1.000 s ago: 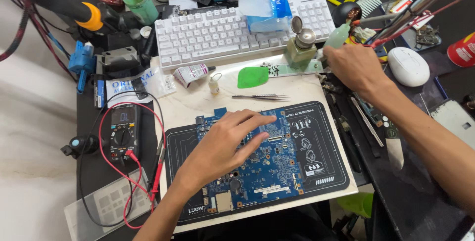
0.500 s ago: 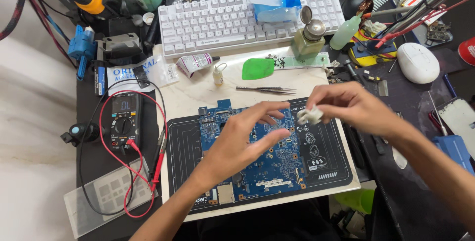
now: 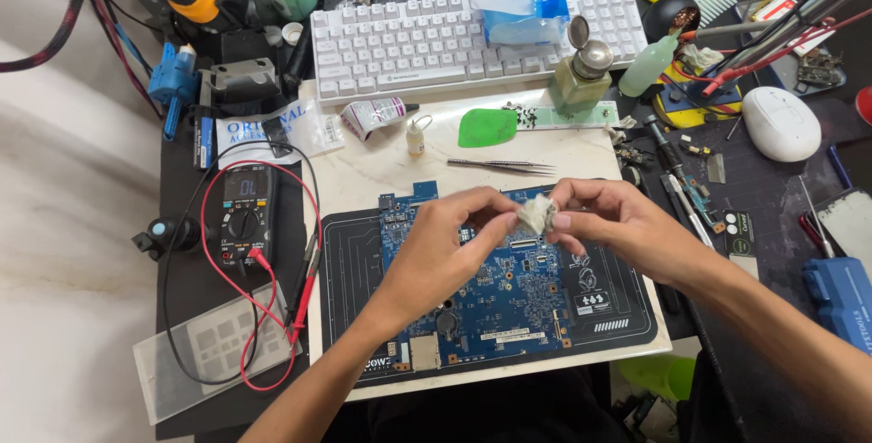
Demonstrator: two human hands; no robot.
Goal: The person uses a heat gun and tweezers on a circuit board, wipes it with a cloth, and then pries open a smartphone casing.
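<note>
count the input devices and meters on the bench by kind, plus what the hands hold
keyboard: 1
mouse: 1
multimeter: 1
white wad, pinched by left hand and right hand: 1
total: 4

Two hands are counted: left hand (image 3: 445,248) and right hand (image 3: 622,225). One wad (image 3: 537,214) is held between them. One board (image 3: 481,284) is laid on one mat (image 3: 618,302). One keyboard (image 3: 436,43), one mouse (image 3: 781,123), one multimeter (image 3: 243,216), one pair of tweezers (image 3: 501,166), one green pick (image 3: 487,128) and two bottles (image 3: 581,75) (image 3: 415,137) are counted on the table (image 3: 182,270).
</note>
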